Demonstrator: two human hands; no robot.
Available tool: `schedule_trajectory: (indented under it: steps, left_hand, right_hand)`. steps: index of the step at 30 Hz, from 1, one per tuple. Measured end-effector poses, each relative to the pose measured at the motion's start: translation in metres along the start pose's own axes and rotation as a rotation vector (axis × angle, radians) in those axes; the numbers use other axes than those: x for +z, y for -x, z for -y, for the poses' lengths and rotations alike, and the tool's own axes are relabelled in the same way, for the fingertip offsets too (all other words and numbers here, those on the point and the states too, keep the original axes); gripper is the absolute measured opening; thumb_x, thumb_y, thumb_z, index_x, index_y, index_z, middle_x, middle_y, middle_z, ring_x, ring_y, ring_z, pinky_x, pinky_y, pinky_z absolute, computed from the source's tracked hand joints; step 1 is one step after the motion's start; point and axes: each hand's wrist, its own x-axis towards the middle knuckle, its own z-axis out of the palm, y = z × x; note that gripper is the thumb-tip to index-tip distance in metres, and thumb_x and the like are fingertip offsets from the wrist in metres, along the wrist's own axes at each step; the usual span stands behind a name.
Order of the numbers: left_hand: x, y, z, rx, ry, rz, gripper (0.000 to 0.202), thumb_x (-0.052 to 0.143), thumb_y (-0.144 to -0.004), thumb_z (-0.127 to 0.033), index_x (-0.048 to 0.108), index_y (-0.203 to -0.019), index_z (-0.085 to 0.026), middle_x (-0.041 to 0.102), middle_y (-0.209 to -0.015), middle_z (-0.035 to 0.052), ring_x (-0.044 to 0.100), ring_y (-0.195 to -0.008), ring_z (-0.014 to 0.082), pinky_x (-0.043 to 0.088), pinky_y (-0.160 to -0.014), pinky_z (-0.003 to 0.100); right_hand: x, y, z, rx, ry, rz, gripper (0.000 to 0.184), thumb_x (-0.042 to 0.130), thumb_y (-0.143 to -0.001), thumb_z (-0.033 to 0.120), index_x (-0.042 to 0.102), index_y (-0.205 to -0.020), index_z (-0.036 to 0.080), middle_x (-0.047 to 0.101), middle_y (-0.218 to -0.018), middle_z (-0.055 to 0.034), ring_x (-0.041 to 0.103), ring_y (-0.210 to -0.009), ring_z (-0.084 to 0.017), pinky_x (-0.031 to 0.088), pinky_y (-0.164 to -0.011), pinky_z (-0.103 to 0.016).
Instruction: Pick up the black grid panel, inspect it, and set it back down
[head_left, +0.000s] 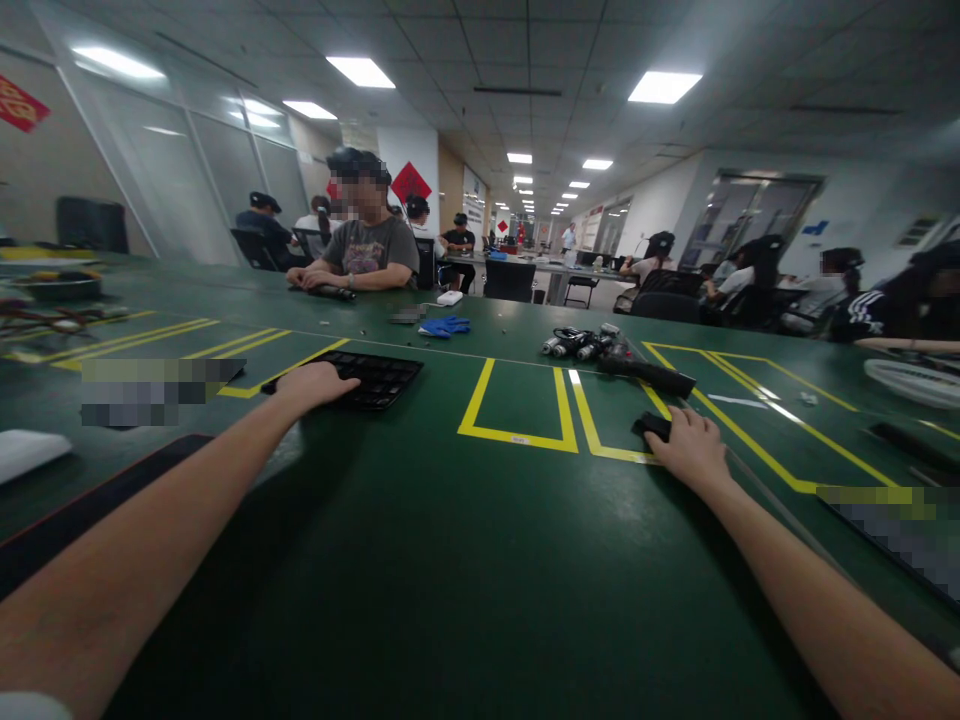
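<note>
My left hand [311, 388] is at the left side of a flat black tray with a grid of compartments [379, 380]. Its thumb reaches over the tray and the other fingers curl at its edge, partly hidden. Over to the right, my right hand [694, 448] is closed on a small black object [651, 427], whose kind I cannot make out. This object lies at the right side of a yellow-taped rectangle. Just beyond it is a long black piece [649, 376], beside a cluster of silver and black cylindrical parts with cables [581, 342].
Yellow tape outlines [517, 437] mark the green table [465, 560]. A blue glove [445, 327] and a white box [450, 298] lie farther back. Across the table sits a person [371, 245]. A dark mat [105, 495] is at left, a white tray [911, 382] at right.
</note>
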Motion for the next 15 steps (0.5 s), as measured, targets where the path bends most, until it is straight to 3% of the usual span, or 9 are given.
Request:
schedule_trajectory:
  steps: [5,8,11,15]
  left_hand:
    - [0.005,0.003,-0.01,0.089,-0.03,0.01,0.042,0.052,-0.074,-0.049,0.043,-0.057,-0.012,0.053,-0.064,0.0056,0.056,-0.084,0.0271,0.039,-0.071,0.034]
    - [0.015,0.01,-0.026,0.148,-0.019,-0.011,0.039,0.049,-0.076,-0.048,0.05,-0.066,-0.01,0.056,-0.07,0.0054,0.057,-0.085,0.0247,0.038,-0.072,0.031]
    - [0.026,0.03,-0.061,0.248,0.039,-0.002,0.041,0.047,-0.077,-0.051,0.054,-0.082,-0.011,0.06,-0.082,0.0095,0.059,-0.082,0.0234,0.039,-0.069,0.031]
    - [0.036,0.073,-0.116,0.472,0.275,0.072,0.042,0.042,-0.081,-0.048,0.049,-0.103,-0.013,0.059,-0.09,0.0112,0.057,-0.08,0.0233,0.041,-0.067,0.033]
  right_hand:
    - [-0.002,-0.006,-0.001,-0.073,-0.127,0.101,0.046,0.042,-0.082,0.037,0.054,-0.111,0.003,0.056,-0.109,-0.0248,0.049,-0.106,-0.035,0.034,-0.092,-0.046]
    - [-0.008,0.0,0.018,-0.129,-0.282,0.124,0.043,0.048,-0.079,0.034,0.056,-0.11,0.004,0.057,-0.109,-0.0224,0.049,-0.105,-0.034,0.034,-0.093,-0.046]
    - [-0.013,0.017,0.052,-0.223,-0.398,0.154,0.04,0.051,-0.077,0.036,0.056,-0.11,0.014,0.059,-0.11,-0.013,0.049,-0.106,-0.029,0.04,-0.09,-0.042]
    - [-0.019,0.048,0.099,-0.339,-0.828,0.26,0.04,0.059,-0.072,0.031,0.055,-0.109,0.018,0.059,-0.109,-0.0083,0.051,-0.106,-0.025,0.039,-0.093,-0.041]
